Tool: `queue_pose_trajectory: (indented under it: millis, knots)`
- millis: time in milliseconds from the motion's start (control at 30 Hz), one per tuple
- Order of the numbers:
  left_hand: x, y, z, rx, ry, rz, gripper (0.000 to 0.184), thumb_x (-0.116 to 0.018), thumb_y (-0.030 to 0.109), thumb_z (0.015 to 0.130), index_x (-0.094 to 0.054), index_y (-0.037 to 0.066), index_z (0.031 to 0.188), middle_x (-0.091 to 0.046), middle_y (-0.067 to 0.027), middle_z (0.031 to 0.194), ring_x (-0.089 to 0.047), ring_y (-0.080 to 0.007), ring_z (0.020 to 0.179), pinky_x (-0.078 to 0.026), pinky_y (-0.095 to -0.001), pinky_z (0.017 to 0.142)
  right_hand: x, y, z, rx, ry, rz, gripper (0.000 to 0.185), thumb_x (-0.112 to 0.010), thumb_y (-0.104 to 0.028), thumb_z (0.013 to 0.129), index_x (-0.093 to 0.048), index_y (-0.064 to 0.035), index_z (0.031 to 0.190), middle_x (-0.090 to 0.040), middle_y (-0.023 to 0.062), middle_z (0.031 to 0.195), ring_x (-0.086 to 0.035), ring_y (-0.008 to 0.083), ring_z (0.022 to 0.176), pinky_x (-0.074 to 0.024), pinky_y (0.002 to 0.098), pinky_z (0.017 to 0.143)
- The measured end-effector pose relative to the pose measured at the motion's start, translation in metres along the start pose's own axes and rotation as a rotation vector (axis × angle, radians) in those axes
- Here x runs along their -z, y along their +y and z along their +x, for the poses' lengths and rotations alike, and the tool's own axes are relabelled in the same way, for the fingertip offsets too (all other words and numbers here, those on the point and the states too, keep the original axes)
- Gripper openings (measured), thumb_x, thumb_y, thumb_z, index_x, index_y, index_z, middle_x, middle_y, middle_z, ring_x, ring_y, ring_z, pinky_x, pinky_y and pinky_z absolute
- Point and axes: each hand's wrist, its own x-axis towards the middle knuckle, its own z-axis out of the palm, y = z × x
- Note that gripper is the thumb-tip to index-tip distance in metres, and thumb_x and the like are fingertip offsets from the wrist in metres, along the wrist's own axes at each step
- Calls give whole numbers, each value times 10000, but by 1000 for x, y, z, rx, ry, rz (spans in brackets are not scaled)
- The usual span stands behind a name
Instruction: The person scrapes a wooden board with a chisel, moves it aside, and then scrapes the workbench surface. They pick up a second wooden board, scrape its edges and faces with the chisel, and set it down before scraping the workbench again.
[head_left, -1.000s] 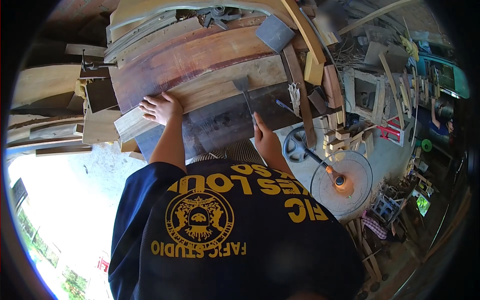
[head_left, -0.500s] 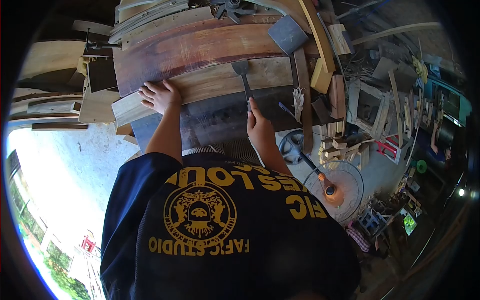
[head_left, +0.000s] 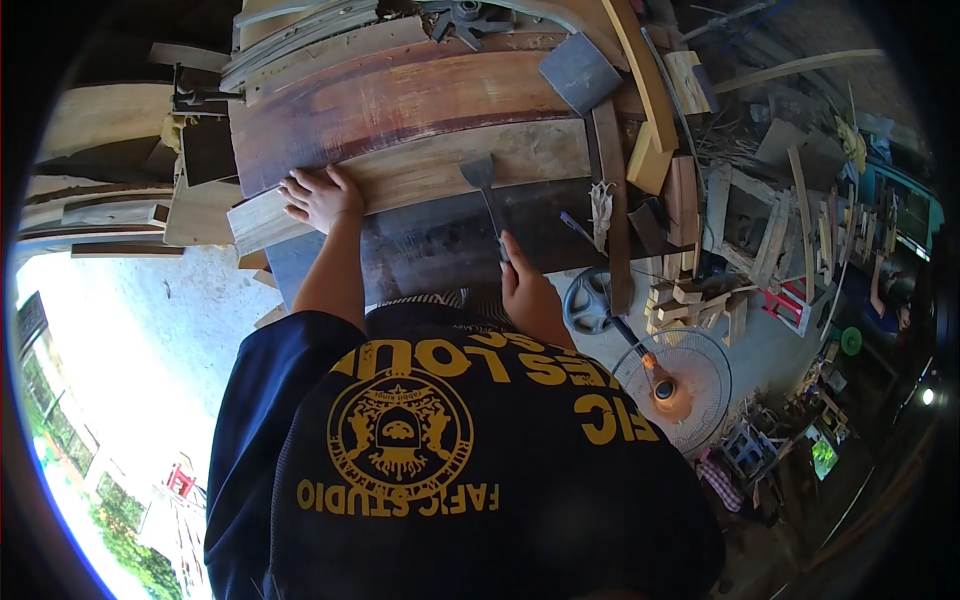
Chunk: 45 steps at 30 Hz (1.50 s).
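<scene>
The person's right hand [head_left: 530,292] is closed around the handle of a flat-bladed scraper [head_left: 478,173], with a finger extended along the handle towards the blade. The scraper's wide, dark blade lies over the face of a pale wooden plank [head_left: 540,150], right of the plank's middle, while its handle crosses the plank's near edge and slants back towards the body above a dark panel [head_left: 430,242]. Whether the blade presses on the wood cannot be told from this view. The left hand [head_left: 322,197] is spread on the same plank near its left end, palm down with the fingers somewhat apart, and is not wrapped around anything. The plank runs across in front of the person, between the dark panel on the near side and a wide reddish-brown board [head_left: 400,97] on the far side, its edge close along that board. Beyond the plank's right end lies a narrow brown board [head_left: 612,200], with a dark square plate [head_left: 580,75] near its far end and a pale, frayed strip [head_left: 601,215] on its near half. A blue pen [head_left: 577,226] lies just left of the strip, on the dark panel. A yellowish wooden block [head_left: 650,158] sits to the right of the narrow board. Lower down on the right stands a fan [head_left: 705,400] with a round wire guard, close to the person's side.
</scene>
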Motion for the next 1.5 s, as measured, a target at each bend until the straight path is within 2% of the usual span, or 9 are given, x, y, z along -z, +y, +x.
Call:
queue_pose_trajectory:
  millis: [100,300,500,867,1000,1067,1267,1400,1500]
  knots:
    - [1,0,-1,11,-18,-5,727,-346,501,904,-219,17,1432,-177,-202,1502,-71,-308,1423,-56,-495,1131,1,-3,-10,-145,-158,-45,457,-479,-215,940,-394,-212,1389,-640,223,744,-624,402,694,-495,440,550]
    - [3,2,2,3,-22,-28,728,-343,500,905,-217,16,1434,-174,-205,1502,-62,-314,1423,-44,-492,1133,-26,-11,25,-3,87,-93,488,-515,-247,927,-383,-269,1397,-619,171,668,-621,375,627,-485,445,546]
    - [3,2,-1,12,-20,-47,735,-361,494,895,-226,6,1428,-168,-215,1501,-56,-321,1423,-39,-494,1132,-41,13,5,4,229,137,497,-574,-249,903,-436,-27,1326,-649,245,834,-660,377,766,-506,358,603]
    - [9,4,-1,-11,-49,-89,765,-357,507,895,-181,-2,1439,-120,-226,1513,-24,-344,1422,-15,-531,1122,-42,4,-83,-34,332,249,418,-688,-330,812,-577,-28,1079,-674,155,833,-679,295,755,-521,356,637]
    - [42,17,4,-26,-359,73,783,-302,561,924,-184,-20,1436,-109,-233,1517,-37,-360,1416,-37,-515,1120,-42,0,-104,-33,379,243,421,-710,-328,796,-583,-42,1078,-674,139,817,-681,259,740,-520,341,635]
    - [57,12,13,-406,-1131,-993,705,-286,507,962,-228,-17,1430,-151,-220,1512,-92,-335,1416,-105,-440,1128,-39,-6,-113,-37,388,227,408,-714,-329,791,-595,-46,1060,-674,131,812,-679,255,722,-521,331,625]
    - [182,53,-68,-1036,-536,-826,701,-272,504,961,-237,-28,1415,-223,-263,1467,-97,-393,1402,-97,-482,1130,-30,-14,-122,76,299,-72,365,-730,-345,776,-624,-63,981,-662,92,751,-664,221,646,-500,315,548]
    - [163,36,-85,-1141,-419,-554,671,-298,444,970,-154,-8,1445,-151,-246,1499,-49,-396,1408,-65,-482,1131,-23,-34,-134,121,233,-86,279,-715,-322,792,-607,-85,894,-628,95,698,-633,210,600,-472,321,528]
    - [152,23,-79,-995,-662,-779,722,-263,489,967,-97,-21,1449,-125,-266,1497,-12,-420,1402,-33,-509,1123,-28,-24,-148,-3,113,64,284,-676,-301,822,-604,-105,1014,-647,113,775,-656,250,737,-491,338,638]
